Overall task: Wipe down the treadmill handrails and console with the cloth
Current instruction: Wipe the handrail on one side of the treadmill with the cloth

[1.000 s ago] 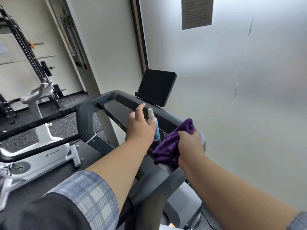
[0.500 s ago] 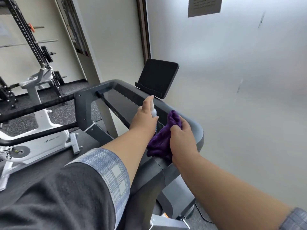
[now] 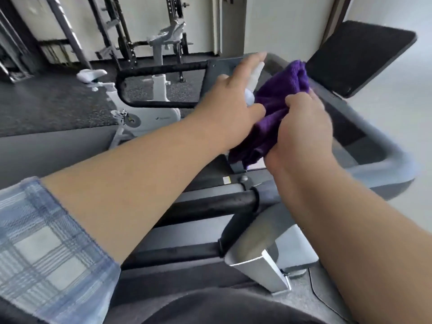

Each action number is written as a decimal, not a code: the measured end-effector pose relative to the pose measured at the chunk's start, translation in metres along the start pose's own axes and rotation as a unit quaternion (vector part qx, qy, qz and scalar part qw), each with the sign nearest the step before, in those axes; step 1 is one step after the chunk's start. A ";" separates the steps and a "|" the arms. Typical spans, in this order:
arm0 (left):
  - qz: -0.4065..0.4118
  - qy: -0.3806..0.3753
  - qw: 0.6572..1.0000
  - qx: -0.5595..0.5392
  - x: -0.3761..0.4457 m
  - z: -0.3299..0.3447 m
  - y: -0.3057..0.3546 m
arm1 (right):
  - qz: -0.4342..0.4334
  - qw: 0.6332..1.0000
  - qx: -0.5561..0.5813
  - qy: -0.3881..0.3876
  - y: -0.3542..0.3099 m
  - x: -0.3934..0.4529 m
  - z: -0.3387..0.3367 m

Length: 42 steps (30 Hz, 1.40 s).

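My right hand [image 3: 301, 129] grips a bunched purple cloth [image 3: 280, 94] above the grey treadmill console [image 3: 364, 127]. My left hand [image 3: 229, 101] holds a small white spray bottle [image 3: 253, 80], index finger stretched along its top, right beside the cloth. A black tablet holder [image 3: 360, 57] stands at the console's far end. The far black handrail [image 3: 161, 67] runs left from the console. The near black handrail [image 3: 210, 204] lies below my forearms. The whole view is motion-blurred.
A white exercise bike [image 3: 149, 113] stands on the dark gym floor past the treadmill. Weight racks [image 3: 121, 31] line the back wall. A pale wall fills the right side. A silver treadmill upright [image 3: 254, 258] is near my right forearm.
My head has swung left and down, so the handrails and treadmill base now show. Both hands have come together; the cloth now sits against the spray bottle.
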State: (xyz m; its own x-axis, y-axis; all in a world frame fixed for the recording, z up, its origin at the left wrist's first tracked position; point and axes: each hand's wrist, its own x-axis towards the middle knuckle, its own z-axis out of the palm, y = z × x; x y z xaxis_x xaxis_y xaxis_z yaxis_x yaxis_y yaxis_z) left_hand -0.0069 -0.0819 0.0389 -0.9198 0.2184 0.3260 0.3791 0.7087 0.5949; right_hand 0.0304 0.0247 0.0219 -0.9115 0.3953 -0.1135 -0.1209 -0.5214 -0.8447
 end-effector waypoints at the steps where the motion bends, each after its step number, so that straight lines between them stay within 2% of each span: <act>1: -0.017 0.016 1.000 -0.004 -0.010 -0.009 -0.007 | 0.005 1.000 -0.009 -0.025 0.005 -0.010 0.007; 4: -0.045 0.067 0.996 -0.045 -0.049 -0.029 -0.024 | 0.030 0.995 -0.076 -0.058 0.015 -0.044 0.024; 6: -0.054 0.081 0.992 -0.081 -0.079 -0.032 -0.031 | 0.047 0.992 -0.061 -0.099 0.023 -0.066 0.027; 10: -0.035 0.072 0.982 -0.171 -0.123 -0.028 -0.041 | 0.059 0.987 -0.082 -0.126 0.032 -0.103 0.022; 13: -0.030 0.032 0.970 -0.239 -0.136 -0.024 -0.047 | 0.052 0.985 -0.129 -0.104 0.032 -0.124 0.018; 16: -0.040 -0.039 0.951 -0.304 -0.141 -0.014 -0.048 | -0.003 0.982 -0.172 -0.079 0.034 -0.140 0.014; 19: -0.005 -0.083 0.939 -0.333 -0.140 -0.006 -0.039 | -0.115 0.970 -0.212 -0.039 0.036 -0.153 0.007; 21: 0.000 -0.100 0.945 -0.313 -0.138 -0.004 -0.026 | -0.203 0.942 -0.267 -0.020 0.037 -0.153 0.001; 23: -0.017 -0.085 0.953 -0.292 -0.137 -0.002 -0.019 | -0.244 0.913 -0.326 -0.011 0.041 -0.141 -0.006; 25: -0.081 -0.039 0.953 -0.288 -0.139 -0.001 -0.024 | -0.261 0.885 -0.385 -0.018 0.051 -0.124 -0.015; 28: -0.147 0.049 0.958 -0.239 -0.157 -0.016 -0.041 | -0.262 0.813 -0.519 -0.034 0.075 -0.106 -0.024; 30: -0.165 0.103 0.958 -0.211 -0.178 -0.030 -0.054 | -0.205 0.781 -0.583 -0.094 0.094 -0.101 -0.022; 33: -0.196 0.133 0.957 -0.168 -0.206 -0.036 -0.062 | -0.147 0.736 -0.643 -0.154 0.115 -0.096 -0.007; 36: -0.218 0.139 0.955 -0.148 -0.217 -0.024 -0.067 | -0.158 0.682 -0.687 -0.197 0.124 -0.097 0.000; 39: -0.233 0.140 0.951 -0.147 -0.219 -0.015 -0.071 | -0.190 0.612 -0.707 -0.298 0.110 -0.098 -0.010; 42: -0.242 0.151 0.946 -0.154 -0.221 -0.012 -0.074 | -0.260 0.614 -0.660 -0.346 0.069 -0.072 -0.026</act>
State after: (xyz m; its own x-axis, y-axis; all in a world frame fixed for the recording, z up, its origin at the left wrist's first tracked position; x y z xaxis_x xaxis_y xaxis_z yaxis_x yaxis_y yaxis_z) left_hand 0.1694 -0.1902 -0.0681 -0.9402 -0.3159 0.1274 -0.0256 0.4384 0.8984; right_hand 0.0976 -0.0196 -0.0415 -0.8884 -0.4060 0.2143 -0.4591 0.7867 -0.4128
